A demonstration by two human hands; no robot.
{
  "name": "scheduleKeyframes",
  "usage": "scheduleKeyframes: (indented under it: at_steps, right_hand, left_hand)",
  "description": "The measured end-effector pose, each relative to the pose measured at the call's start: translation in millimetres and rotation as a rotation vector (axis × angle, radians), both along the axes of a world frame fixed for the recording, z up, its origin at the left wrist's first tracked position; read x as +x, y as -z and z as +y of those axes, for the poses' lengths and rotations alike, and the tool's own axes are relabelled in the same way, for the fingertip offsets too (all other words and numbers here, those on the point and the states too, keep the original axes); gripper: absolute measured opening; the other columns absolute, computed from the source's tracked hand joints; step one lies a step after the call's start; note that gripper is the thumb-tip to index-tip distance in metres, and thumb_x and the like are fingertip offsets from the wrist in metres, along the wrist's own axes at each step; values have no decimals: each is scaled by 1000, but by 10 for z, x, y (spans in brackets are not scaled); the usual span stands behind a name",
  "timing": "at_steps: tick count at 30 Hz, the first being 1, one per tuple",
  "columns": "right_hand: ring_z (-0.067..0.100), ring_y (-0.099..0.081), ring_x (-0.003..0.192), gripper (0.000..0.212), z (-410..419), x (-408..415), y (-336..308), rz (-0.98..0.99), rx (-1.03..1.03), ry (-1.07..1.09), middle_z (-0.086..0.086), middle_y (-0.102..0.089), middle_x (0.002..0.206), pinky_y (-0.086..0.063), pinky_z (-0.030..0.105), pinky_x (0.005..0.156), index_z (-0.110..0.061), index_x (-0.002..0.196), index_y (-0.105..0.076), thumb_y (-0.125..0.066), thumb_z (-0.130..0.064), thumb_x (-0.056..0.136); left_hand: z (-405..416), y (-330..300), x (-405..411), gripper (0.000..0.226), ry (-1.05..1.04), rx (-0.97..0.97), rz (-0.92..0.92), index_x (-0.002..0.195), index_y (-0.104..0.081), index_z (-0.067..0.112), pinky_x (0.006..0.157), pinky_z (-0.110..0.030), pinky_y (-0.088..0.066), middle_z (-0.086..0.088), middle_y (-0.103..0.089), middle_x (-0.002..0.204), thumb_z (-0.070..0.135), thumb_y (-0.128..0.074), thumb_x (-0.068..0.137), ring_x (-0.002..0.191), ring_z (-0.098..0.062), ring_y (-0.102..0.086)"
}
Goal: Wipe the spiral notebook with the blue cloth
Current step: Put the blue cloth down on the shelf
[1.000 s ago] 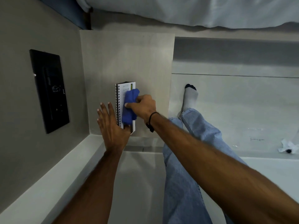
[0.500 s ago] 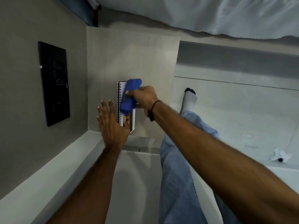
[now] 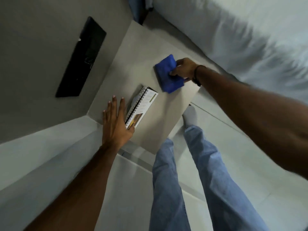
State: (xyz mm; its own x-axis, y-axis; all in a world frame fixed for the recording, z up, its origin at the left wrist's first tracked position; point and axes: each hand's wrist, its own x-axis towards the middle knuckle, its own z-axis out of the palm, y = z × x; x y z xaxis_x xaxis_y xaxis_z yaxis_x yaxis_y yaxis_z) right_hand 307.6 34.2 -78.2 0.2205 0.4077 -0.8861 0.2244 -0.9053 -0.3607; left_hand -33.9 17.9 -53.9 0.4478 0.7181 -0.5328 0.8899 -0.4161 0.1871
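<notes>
The spiral notebook (image 3: 141, 107) lies on a small beige tabletop (image 3: 160, 124), its black wire binding along the left side and a printed cover facing up. My left hand (image 3: 115, 120) rests flat beside the binding, fingers spread, its thumb side touching the notebook's near corner. My right hand (image 3: 184, 69) grips the folded blue cloth (image 3: 168, 74), which sits on the tabletop beyond and to the right of the notebook, clear of it.
A black panel (image 3: 81, 59) is set in the grey wall on the left. White bedding (image 3: 241, 30) fills the upper right. My legs in blue jeans (image 3: 175, 189) and a socked foot (image 3: 190, 116) stand on the pale floor by the table's edge.
My right hand has carried the blue cloth off the notebook, away and to the right onto bare tabletop. The view has tilted. My left hand stays by the binding.
</notes>
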Motion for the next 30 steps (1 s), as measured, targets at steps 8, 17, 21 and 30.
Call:
scheduleKeyframes:
  at_steps: [8, 17, 21, 30]
  right_hand:
    - [36, -63, 107, 30, 139, -90, -392, -352, 219, -150, 18, -70, 113, -51, 37, 85, -12, 102, -70, -58, -29, 81]
    - [32, -49, 130, 97, 53, -1026, -520, 77, -3, -308, 13, -53, 142, -34, 37, 96, -7, 138, -49, -43, -80, 74]
    - [30, -53, 123, 96, -122, -1035, -558, 34, -39, -344, 12, -56, 135, -38, 39, 100, -15, 130, -56, -35, -86, 69]
    - [36, -40, 139, 90, -712, -943, -740, 113, -72, -171, 12, -40, 154, -28, 55, 116, -13, 149, -33, -37, -74, 83]
  left_hand:
    - [-385, -387, 54, 120, -751, -2, -204, 161, -26, 10, 128, -46, -18, -16, -22, 171, 58, -86, 69, 159, -33, -19]
    - [-502, -390, 232, 106, -1902, -416, -447, 146, -52, 16, 120, -55, -34, -19, -53, 154, 93, -29, 77, 143, -41, -48]
    - [-685, -458, 263, 107, -1950, -446, -553, 158, -37, 19, 123, -44, -29, -9, -41, 164, 91, -24, 81, 148, -30, -41]
    - [-1202, -698, 451, 90, -2021, -550, -729, 160, -33, 24, 129, -41, -20, -4, -35, 168, 82, -29, 90, 154, -24, -34]
